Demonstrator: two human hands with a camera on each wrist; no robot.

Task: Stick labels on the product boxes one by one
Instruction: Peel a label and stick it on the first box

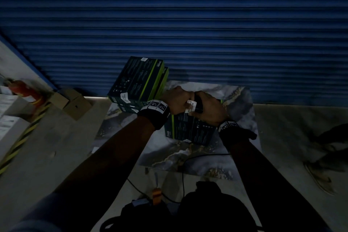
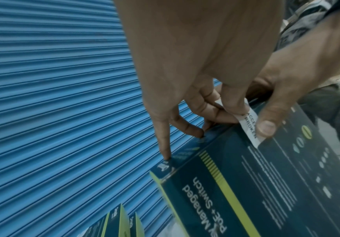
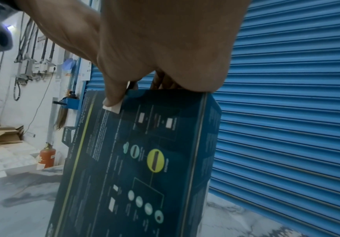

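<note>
A flat, dark teal cardboard box (image 1: pixel 188 128) with a lime stripe lies on the marbled desk (image 1: pixel 188 158), before the ribbed blue shutter (image 1: pixel 188 15). At its far edge, left hand (image 1: pixel 176 100) and right hand (image 1: pixel 209 108) fingers pinch a white paper label (image 2: pixel 248 121) folded over it.

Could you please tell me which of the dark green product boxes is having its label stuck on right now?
The box under both hands, nearest the person; the others sit stacked by the shutter, untouched.

Head cam looks steeply down at the dark teal cardboard product box (image 1: pixel 188 128). Both wrist cams sit close, facing the blue ribbed roller shutter (image 2: pixel 53 96); all share that box.
</note>
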